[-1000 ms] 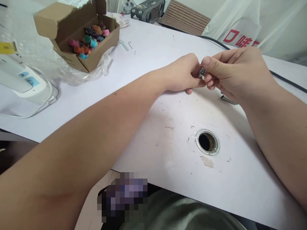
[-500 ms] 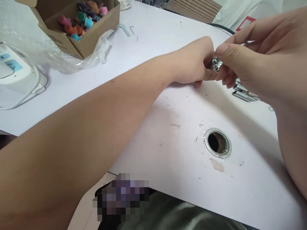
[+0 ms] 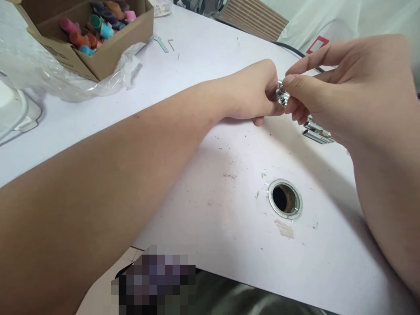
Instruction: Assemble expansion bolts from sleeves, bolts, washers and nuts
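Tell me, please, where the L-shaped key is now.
The L-shaped key lies near the head view's top, left of centre, on the white table, just right of the pale wrench.

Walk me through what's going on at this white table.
A person is working bare-handed on small shiny silver metal parts. The left hand holds them over the white flat tabletop, and the right hand's fingertips are right at them; whether those grip is hard to tell. Silver metal tubes lie beneath the right hand. At upper left, an open brown cardboard box holds bright-coloured small objects.
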`<state>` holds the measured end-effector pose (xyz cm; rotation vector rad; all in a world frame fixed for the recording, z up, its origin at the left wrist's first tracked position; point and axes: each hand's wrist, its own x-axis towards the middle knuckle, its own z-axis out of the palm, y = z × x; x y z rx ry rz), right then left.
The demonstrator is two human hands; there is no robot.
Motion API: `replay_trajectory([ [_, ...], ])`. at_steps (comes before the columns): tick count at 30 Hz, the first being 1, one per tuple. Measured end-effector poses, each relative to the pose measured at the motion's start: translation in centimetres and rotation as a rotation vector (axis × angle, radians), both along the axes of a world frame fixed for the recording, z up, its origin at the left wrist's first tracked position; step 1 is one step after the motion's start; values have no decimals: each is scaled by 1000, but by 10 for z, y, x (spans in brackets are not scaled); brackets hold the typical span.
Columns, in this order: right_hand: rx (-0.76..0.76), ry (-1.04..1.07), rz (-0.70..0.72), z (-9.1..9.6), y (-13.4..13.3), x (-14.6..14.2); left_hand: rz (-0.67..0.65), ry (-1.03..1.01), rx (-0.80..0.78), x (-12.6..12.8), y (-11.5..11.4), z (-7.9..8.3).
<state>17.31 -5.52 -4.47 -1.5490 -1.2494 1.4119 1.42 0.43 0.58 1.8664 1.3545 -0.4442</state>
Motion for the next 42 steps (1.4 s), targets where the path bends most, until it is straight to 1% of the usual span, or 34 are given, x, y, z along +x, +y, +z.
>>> replay_trajectory([
  [2, -37, -8, -3, -1, 1, 0, 33, 4, 6, 0, -1, 0],
  [3, -25, 8, -1, -3, 1, 0, 42, 8, 7, 0, -1, -1],
  [5, 33, 30, 5, -12, 1, 1, 43, 9, 5, -1, -2, -1],
  [7, 92, 15, 25, -21, 0, 2, 19, -33, 9, -3, -2, -1],
  [9, 130, -10, 41, -26, -1, 3, -9, -78, 9, -5, -2, -1],
  [13, 128, -115, 59, -22, -1, 3, -3, -34, 5, -8, 0, -4],
  [18, 131, -235, 70, -15, 3, 1, -15, -106, 9, -8, 1, -7],
  [21, 111, -271, 90, -16, 4, 1, 27, -44, 5, -3, -1, -3],
  [25, 110, -335, 136, -17, 4, 2, 50, -38, 10, 2, -7, 5],
  [28, 112, -360, 151, -18, 4, 3, 51, -37, 20, 3, -9, 8],
  [34, 74, -411, 174, -17, 5, 2, 21, -17, 27, 1, -7, 6],
  [38, 52, -419, 177, -16, 4, 3, 10, 1, 36, 1, -8, 6],
  [42, 67, -405, 161, -18, 3, 4, -16, 24, 37, 2, -7, 7],
])
